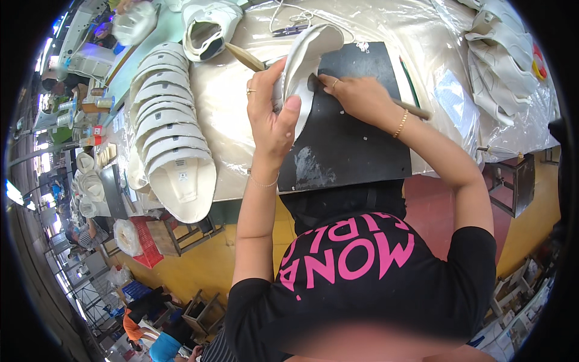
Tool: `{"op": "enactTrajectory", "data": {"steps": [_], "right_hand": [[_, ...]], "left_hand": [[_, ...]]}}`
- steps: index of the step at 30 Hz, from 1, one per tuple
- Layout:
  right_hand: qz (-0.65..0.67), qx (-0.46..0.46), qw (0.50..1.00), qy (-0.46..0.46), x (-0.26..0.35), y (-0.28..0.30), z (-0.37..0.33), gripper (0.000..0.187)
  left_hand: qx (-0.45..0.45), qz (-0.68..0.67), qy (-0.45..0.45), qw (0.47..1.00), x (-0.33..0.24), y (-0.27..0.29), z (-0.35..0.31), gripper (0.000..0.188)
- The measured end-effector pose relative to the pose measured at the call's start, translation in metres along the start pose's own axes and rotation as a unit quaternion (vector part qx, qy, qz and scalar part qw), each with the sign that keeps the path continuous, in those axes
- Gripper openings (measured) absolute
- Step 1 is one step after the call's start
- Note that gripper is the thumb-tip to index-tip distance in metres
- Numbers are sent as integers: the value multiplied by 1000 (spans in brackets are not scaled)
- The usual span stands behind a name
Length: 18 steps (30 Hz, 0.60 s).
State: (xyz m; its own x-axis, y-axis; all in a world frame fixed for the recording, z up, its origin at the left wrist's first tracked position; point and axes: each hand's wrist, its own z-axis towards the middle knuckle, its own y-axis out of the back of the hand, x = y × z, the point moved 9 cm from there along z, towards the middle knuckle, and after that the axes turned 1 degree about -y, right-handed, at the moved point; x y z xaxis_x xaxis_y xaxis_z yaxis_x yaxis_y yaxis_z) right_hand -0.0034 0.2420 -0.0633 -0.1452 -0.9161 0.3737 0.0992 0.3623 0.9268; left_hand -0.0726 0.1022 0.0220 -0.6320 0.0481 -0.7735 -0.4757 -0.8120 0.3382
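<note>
My left hand grips a white shoe upper, thumb on the near side and fingers behind, holding it raised on edge over the left part of a black board. In my right hand is a hammer. Its wooden handle runs out to the right below my palm, and its dark head sits against the inner side of the upper. Left of my left hand, a wooden-handled tool points toward the fingers; its far end is hidden.
A long overlapping row of white shoe uppers lies at the left. A shaped white upper stands behind it. More uppers are piled at the right on the plastic-covered table. Thread snips and a green pencil lie farther back.
</note>
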Motion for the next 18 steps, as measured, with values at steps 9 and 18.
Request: {"op": "enactTrajectory", "data": {"steps": [9,18], "right_hand": [[34,2,999,8,-1,10,4,34],[167,-271,939,132,37,109,-34,45]], "left_hand": [[38,-14,56,998,1,-8,35,46],[-150,-161,171,960,35,16,10,47]]}}
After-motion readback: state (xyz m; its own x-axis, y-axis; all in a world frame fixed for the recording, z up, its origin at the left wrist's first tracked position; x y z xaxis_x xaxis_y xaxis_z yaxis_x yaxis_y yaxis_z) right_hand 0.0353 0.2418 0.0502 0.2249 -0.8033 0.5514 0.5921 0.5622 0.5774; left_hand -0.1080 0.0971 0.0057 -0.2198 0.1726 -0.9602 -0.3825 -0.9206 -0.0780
